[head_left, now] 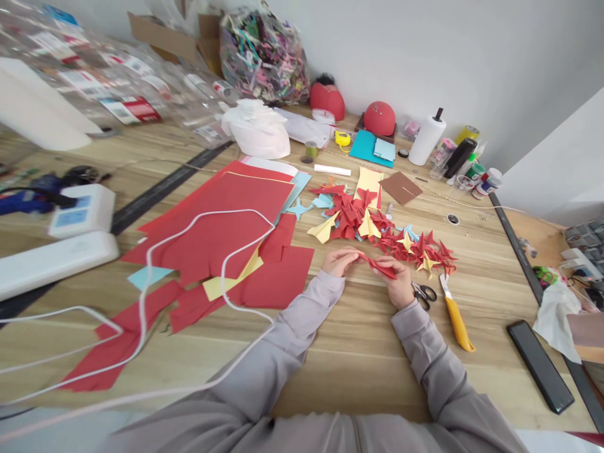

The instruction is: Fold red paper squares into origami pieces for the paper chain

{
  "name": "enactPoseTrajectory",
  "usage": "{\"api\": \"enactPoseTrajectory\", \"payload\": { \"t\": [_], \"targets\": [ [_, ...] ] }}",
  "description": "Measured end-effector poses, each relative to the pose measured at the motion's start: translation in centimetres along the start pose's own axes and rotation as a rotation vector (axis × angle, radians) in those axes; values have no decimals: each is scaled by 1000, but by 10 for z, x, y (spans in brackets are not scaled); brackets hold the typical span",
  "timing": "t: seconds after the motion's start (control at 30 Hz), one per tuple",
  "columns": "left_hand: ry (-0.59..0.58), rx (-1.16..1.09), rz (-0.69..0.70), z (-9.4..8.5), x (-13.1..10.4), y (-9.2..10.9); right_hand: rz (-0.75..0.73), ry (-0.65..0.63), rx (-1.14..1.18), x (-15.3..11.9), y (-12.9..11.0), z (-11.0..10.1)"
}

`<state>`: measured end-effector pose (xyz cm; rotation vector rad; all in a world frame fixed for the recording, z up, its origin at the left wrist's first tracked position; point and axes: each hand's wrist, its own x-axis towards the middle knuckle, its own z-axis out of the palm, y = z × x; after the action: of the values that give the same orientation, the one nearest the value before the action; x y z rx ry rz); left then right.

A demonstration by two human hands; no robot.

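Observation:
Between both hands is a small piece of folded red paper (380,269), held just above the wooden table. My left hand (338,261) pinches its left end, fingers pressed together. At its right end, my right hand (399,282) has closed on it from the side. Right behind the hands lies a heap of folded red paper figures (349,217), with a yellow paper plane (369,224) and some light blue pieces among them. Black-handled scissors (425,293) rest beside my right hand, and a yellow utility knife (457,318) lies further right.
Red paper sheets (221,226) spread over the left side, crossed by a white cable (226,277). A black phone (540,365) lies near the right edge. Along the back stand a white roll (427,139), bottles and a bag of scraps (264,56). A brown square (401,187) lies behind the heap.

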<state>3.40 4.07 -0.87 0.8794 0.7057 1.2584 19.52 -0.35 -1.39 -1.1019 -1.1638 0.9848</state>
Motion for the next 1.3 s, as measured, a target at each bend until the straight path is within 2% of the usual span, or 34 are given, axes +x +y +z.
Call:
{"api": "enactPoseTrajectory", "payload": {
  "t": [0.33, 0.6, 0.77, 0.97, 1.03, 1.13, 1.3],
  "targets": [
    [5, 10, -11, -2, 2, 1, 59, 29, 38, 0, 2, 0],
    [27, 213, -21, 0, 1, 6, 128, 57, 56, 0, -5, 3],
    [-3, 215, -72, -1, 0, 6, 135, 82, 34, 1, -9, 4],
    [-7, 139, -105, 0, 2, -2, 119, 50, 74, 0, -8, 3],
    [-59, 130, -110, 3, 1, -4, 123, 28, 86, -1, -6, 4],
    [-143, 178, -60, 10, -3, -6, 134, -16, 91, -2, -3, 4],
    [-134, 216, 40, 15, -7, -4, 133, -54, 80, -2, -4, 6]
  ]
}}
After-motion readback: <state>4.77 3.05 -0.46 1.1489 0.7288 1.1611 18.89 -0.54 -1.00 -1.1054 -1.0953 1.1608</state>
